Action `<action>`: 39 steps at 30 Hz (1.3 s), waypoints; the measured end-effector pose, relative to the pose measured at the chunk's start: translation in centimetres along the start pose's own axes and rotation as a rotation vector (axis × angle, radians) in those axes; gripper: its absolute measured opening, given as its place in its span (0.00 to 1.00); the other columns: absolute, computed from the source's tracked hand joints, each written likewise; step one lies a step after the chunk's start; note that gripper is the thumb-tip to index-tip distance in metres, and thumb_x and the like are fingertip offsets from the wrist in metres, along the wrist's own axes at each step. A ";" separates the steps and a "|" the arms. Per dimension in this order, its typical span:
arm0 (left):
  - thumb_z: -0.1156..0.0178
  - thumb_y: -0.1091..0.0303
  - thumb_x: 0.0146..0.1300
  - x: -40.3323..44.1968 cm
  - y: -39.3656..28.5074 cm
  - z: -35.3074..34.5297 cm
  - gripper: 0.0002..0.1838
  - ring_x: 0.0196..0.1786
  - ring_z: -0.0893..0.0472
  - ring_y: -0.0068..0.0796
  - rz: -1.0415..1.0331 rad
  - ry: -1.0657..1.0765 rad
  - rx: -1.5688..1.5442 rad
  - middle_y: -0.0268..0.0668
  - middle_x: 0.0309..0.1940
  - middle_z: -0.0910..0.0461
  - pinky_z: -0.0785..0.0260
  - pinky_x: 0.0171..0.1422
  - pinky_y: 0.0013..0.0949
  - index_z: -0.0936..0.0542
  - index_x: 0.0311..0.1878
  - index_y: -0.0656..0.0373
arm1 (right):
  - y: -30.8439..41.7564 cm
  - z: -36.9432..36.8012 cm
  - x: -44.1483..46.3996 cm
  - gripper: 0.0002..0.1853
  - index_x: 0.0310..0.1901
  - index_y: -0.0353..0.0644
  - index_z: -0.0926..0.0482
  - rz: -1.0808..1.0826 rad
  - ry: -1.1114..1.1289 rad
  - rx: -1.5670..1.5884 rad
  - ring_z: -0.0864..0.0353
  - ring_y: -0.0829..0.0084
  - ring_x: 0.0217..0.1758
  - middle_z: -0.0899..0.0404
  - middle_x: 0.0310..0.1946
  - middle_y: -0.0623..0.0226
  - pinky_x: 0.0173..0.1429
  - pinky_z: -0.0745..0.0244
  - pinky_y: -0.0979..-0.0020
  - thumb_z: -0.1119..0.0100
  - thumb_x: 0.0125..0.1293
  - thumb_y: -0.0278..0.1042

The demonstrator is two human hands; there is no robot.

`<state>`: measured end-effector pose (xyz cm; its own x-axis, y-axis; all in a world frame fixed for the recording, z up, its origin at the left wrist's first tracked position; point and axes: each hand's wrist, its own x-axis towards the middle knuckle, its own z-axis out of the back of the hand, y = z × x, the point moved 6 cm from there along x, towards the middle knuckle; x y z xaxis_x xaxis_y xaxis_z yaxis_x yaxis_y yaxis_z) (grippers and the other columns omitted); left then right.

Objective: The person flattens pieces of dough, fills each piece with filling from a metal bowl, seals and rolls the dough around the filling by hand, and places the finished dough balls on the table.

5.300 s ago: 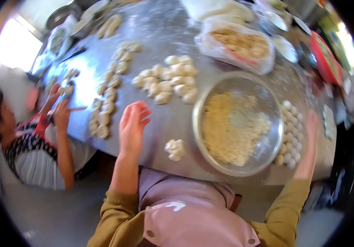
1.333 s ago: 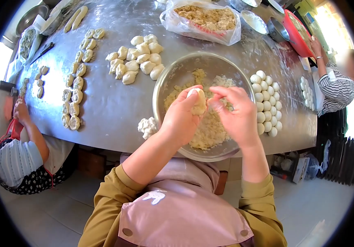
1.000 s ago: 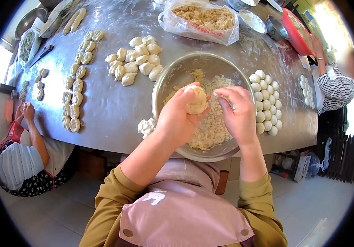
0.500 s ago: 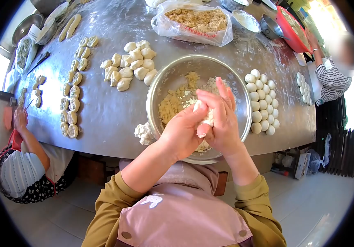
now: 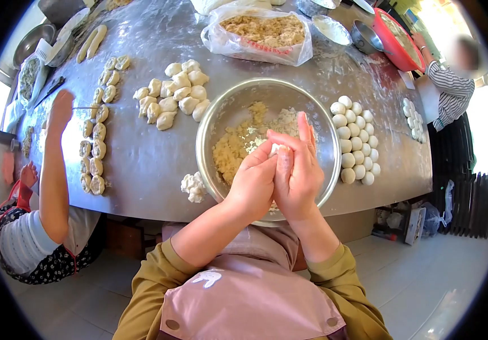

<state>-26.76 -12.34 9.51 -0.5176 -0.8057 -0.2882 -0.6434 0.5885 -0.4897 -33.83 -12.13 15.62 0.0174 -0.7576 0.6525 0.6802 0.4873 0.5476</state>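
My left hand (image 5: 252, 186) and my right hand (image 5: 299, 180) are pressed together over a steel bowl (image 5: 201, 144), fingers closed. Between them is a lump of crumbly filling (image 5: 276, 148); only a small whitish part shows at the fingertips, the rest being covered. Loose yellowish crumbly filling (image 5: 231, 148) lies in the bowl, with paler crumbs farther right. Right of the bowl sit rows of smooth white balls (image 5: 358, 139). Several irregular dough pieces (image 5: 177, 93) are grouped beyond its left side. Close to the bowl's left rim rests a small lumpy white mass (image 5: 194, 187).
A plastic bag of brown crumbly filling (image 5: 264, 33) and a red basin (image 5: 396, 42) stand at the back. On the left, a co-worker's hand (image 5: 59, 112) holds a thin tool near rows of filled dough pieces (image 5: 99, 149). Another person (image 5: 452, 90) stands far right.
My hands have closed more tightly, hiding most of the crumbly filling that showed between them. The left co-worker's arm has reached forward to the rows of filled pieces. The view has shifted slightly.
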 end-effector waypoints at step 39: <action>0.39 0.79 0.35 -3.5 -4.2 -4.2 0.46 0.65 0.37 0.65 -0.562 0.256 1.299 0.64 0.62 0.40 0.41 0.69 0.51 0.42 0.66 0.77 | 1.7 -1.0 1.4 0.41 0.71 0.26 0.52 -0.099 0.359 0.315 0.62 0.41 0.79 0.61 0.74 0.34 0.78 0.61 0.50 0.55 0.73 0.56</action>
<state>-24.60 -11.71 16.07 -0.5475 -0.7898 0.2764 0.0960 -0.3874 -0.9169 -31.96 -12.79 16.94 0.2535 -0.8817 0.3980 0.4373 0.4714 0.7658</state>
